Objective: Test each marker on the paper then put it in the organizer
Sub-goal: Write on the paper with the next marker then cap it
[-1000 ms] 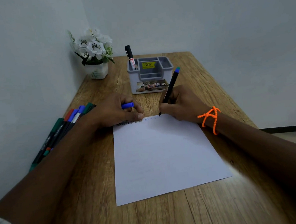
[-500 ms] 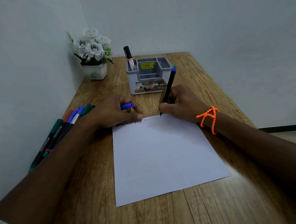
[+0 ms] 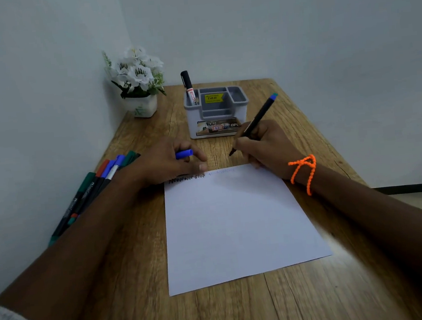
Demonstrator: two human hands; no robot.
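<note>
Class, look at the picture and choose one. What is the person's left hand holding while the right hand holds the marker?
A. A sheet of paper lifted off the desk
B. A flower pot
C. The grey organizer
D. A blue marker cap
D. The left hand pinches a small blue cap at the top edge of the paper, while the right hand grips the uncapped marker.

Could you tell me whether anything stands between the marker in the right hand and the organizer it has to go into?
Nothing visible does. The right hand holds the marker just in front of the organizer, with only bare table between. A black marker fills the left rear compartment; the others look free.
</note>
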